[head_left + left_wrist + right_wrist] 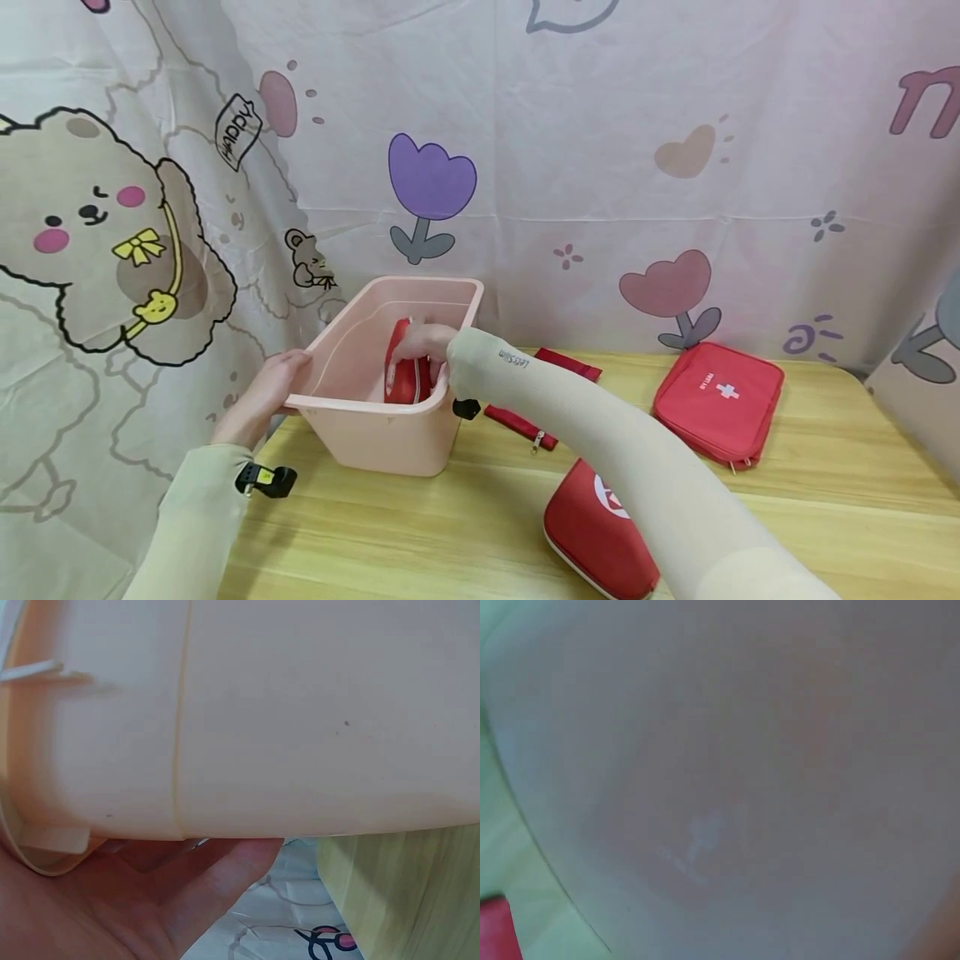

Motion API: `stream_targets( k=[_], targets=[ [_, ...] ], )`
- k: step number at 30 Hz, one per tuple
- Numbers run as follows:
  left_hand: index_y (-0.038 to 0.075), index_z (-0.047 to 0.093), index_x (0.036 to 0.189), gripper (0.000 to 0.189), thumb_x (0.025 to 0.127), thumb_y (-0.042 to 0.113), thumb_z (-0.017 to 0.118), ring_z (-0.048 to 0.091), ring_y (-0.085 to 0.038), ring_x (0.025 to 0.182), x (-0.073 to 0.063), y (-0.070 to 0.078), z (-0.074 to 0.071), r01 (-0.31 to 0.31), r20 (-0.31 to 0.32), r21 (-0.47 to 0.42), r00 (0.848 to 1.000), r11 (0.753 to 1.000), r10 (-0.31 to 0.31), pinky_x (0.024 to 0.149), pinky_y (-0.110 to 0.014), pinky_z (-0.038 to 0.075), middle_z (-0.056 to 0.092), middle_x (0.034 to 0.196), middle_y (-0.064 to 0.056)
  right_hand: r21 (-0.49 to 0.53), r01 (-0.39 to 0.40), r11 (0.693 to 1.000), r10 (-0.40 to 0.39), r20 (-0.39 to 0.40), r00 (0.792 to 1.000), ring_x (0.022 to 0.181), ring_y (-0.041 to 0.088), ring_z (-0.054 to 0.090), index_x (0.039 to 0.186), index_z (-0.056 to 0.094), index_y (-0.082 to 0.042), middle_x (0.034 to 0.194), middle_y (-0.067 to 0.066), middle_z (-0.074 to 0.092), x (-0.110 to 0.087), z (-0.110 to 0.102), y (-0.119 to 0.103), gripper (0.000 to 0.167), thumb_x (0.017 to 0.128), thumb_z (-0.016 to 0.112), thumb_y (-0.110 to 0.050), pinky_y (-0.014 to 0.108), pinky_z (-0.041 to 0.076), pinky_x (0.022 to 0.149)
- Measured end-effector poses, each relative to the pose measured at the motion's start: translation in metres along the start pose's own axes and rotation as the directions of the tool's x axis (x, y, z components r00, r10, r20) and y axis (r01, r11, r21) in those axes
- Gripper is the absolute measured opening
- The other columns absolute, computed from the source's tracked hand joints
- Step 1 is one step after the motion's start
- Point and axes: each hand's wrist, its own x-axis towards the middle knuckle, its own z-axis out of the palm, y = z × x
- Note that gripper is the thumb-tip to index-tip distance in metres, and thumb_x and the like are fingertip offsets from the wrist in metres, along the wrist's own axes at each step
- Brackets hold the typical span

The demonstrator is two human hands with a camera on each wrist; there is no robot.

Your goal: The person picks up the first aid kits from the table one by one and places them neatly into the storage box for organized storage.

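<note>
- Fingers of my right hand (426, 343) curl round a small red pouch (406, 383) inside a pink tub (390, 442), its long side running roughly from 12 to 6 o'clock. Gripping from above, I judge, suits the steep walls, which leave little room at the sides.
- My left hand (270, 385) grips the rim at the near corner, between 8 and 9 o'clock from the tub's middle; the left wrist view shows part of it beneath the lip, beside the outer wall. That hold probably steadies the tub while my other arm leans over the opposite edge.
- Lower down, the pouch slips behind the near rim; whether it touches the tub's floor, I cannot tell. The right wrist view offers mostly a blurred, pale surface, no clear look at my grip.
- Near 3 o'clock on the counter (337, 533), well apart from the tub, a first-aid bag (720, 408) lies with its white cross facing up. A round-emblem case (594, 542) lies past 4, partly hidden by my right sleeve (600, 425).
- Nearer the tub, also toward 3, a flat zippered pouch (522, 427) shows below the sleeve, more red above it; one thing or two, I cannot say. Lying right of the tub seems handy for my right arm.
</note>
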Motion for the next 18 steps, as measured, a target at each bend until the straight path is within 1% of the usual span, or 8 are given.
stream_targets(
  k=[2, 5, 7, 9, 10, 15, 16, 18],
  targets=[
    [-0.009, 0.034, 0.143, 0.057, 0.106, 0.033, 0.024, 0.056, -0.022, 0.091, 0.0, 0.0, 0.0, -0.001, 0.0, -0.001, 1.0, 1.0, 0.001, 0.068, -0.033, 0.055, 0.044, 0.127, -0.032, -0.194, 0.074, 0.978, -0.072, 0.02, 0.997, 0.096, 0.028, 0.057, 0.122, 0.048, -0.013, 0.107, 0.009, 0.055, 0.001, 0.0, 0.001, 0.052, 0.08, 0.079, -0.011, 0.046, 0.056, 0.078],
    [-0.01, 0.034, 0.142, 0.057, 0.106, 0.033, 0.025, 0.057, -0.022, 0.09, 0.001, 0.0, 0.001, -0.004, 0.0, -0.001, 1.0, 1.0, 0.004, 0.067, -0.033, 0.055, 0.044, 0.127, -0.033, -0.418, 0.169, 0.893, -0.168, 0.039, 0.985, 0.096, 0.023, 0.058, 0.121, 0.052, -0.013, 0.104, 0.005, 0.054, 0.003, 0.001, 0.002, 0.047, 0.082, 0.077, -0.013, 0.04, 0.056, 0.081],
    [-0.01, 0.033, 0.143, 0.057, 0.106, 0.033, 0.025, 0.056, -0.021, 0.089, 0.001, 0.0, 0.001, -0.003, 0.001, -0.005, 1.0, 1.0, 0.003, 0.066, -0.033, 0.055, 0.044, 0.127, -0.033, -0.517, 0.241, 0.821, -0.234, 0.08, 0.969, 0.096, 0.02, 0.059, 0.12, 0.055, -0.013, 0.103, 0.003, 0.056, 0.004, 0.001, 0.002, 0.04, 0.085, 0.074, -0.017, 0.036, 0.055, 0.084],
    [-0.01, 0.033, 0.143, 0.058, 0.106, 0.033, 0.025, 0.056, -0.02, 0.089, 0.001, 0.0, 0.001, -0.004, 0.001, -0.009, 1.0, 1.0, 0.004, 0.066, -0.033, 0.055, 0.043, 0.128, -0.033, -0.55, 0.286, 0.785, -0.273, 0.108, 0.956, 0.1, 0.019, 0.059, 0.125, 0.054, -0.015, 0.105, 0.001, 0.057, 0.002, 0.0, 0.001, 0.042, 0.088, 0.072, -0.022, 0.034, 0.051, 0.089],
    [-0.011, 0.032, 0.143, 0.058, 0.106, 0.033, 0.025, 0.057, -0.02, 0.088, 0.001, 0.0, 0.0, -0.006, 0.001, -0.01, 1.0, 1.0, 0.006, 0.066, -0.033, 0.055, 0.043, 0.128, -0.034, -0.587, 0.318, 0.745, -0.305, 0.125, 0.944, 0.101, 0.018, 0.058, 0.129, 0.052, -0.015, 0.108, 0.001, 0.057, 0.001, 0.0, 0.0, 0.043, 0.091, 0.069, -0.026, 0.033, 0.05, 0.09],
    [-0.01, 0.031, 0.145, 0.059, 0.106, 0.034, 0.024, 0.056, -0.027, 0.097, 0.0, 0.001, 0.001, -0.006, 0.005, -0.01, 1.0, 1.0, 0.006, 0.068, -0.033, 0.055, 0.042, 0.131, -0.033, -0.826, 0.39, 0.406, -0.464, 0.181, 0.867, 0.132, 0.018, 0.039, 0.151, 0.029, -0.015, 0.146, 0.002, 0.04, -0.004, -0.006, -0.003, 0.064, 0.099, 0.052, -0.045, 0.038, 0.029, 0.112],
    [-0.009, 0.031, 0.145, 0.059, 0.106, 0.034, 0.023, 0.055, -0.029, 0.099, 0.0, 0.001, 0.001, -0.004, 0.005, -0.011, 1.0, 1.0, 0.004, 0.068, -0.033, 0.054, 0.042, 0.132, -0.033, -0.853, 0.382, 0.357, -0.484, 0.181, 0.856, 0.138, 0.02, 0.033, 0.153, 0.025, -0.015, 0.151, 0.004, 0.034, -0.005, -0.009, -0.003, 0.068, 0.099, 0.05, -0.048, 0.04, 0.025, 0.114],
    [-0.009, 0.03, 0.146, 0.06, 0.106, 0.035, 0.023, 0.053, -0.032, 0.103, 0.0, 0.001, 0.001, 0.0, 0.006, -0.014, 1.0, 1.0, 0.0, 0.069, -0.033, 0.054, 0.041, 0.133, -0.033, -0.88, 0.362, 0.307, -0.499, 0.175, 0.849, 0.145, 0.023, 0.02, 0.157, 0.02, -0.018, 0.159, 0.003, 0.024, -0.008, -0.014, 0.0, 0.072, 0.099, 0.044, -0.054, 0.045, 0.015, 0.117]
  ],
)
